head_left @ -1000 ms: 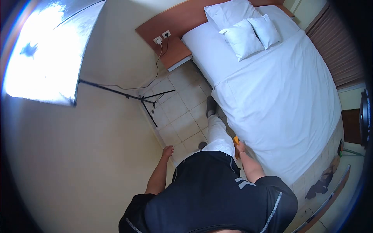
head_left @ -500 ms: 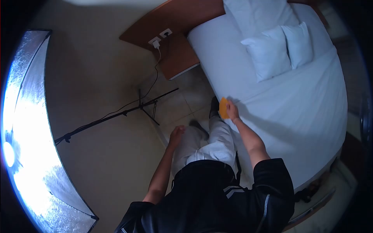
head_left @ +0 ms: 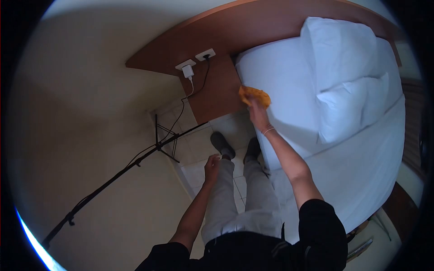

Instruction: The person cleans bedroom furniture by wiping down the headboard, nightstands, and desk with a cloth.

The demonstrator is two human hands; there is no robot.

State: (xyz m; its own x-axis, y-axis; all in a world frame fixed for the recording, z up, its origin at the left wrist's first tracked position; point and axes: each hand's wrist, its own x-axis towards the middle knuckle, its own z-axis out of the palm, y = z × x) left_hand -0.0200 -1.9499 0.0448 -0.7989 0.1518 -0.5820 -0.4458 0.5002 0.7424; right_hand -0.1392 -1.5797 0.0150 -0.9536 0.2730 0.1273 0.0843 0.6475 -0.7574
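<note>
My right hand (head_left: pixel 258 114) grips an orange cloth (head_left: pixel 257 95), which spreads out past my fingers. Hand and cloth are over the near edge of the white bed (head_left: pixel 280 67), close to the corner of the brown bedside surface (head_left: pixel 216 90). I cannot tell whether the cloth touches either of them. Low beside my leg hangs my left hand (head_left: pixel 211 169), its fingers curled in. A small pale spot shows at those fingertips, too small to name.
White pillows (head_left: pixel 339 54) lie by the wooden headboard (head_left: pixel 266 22). Plugs with cords (head_left: pixel 187 71) sit in the wall sockets. A black light stand (head_left: pixel 122 169) with spread legs slants along the left, near my feet. Tiled floor (head_left: pixel 192 140) lies below.
I have moved closer to the headboard. My right hand has carried the orange cloth up the bed toward the bedside surface. Most of the bright lamp has left the view.
</note>
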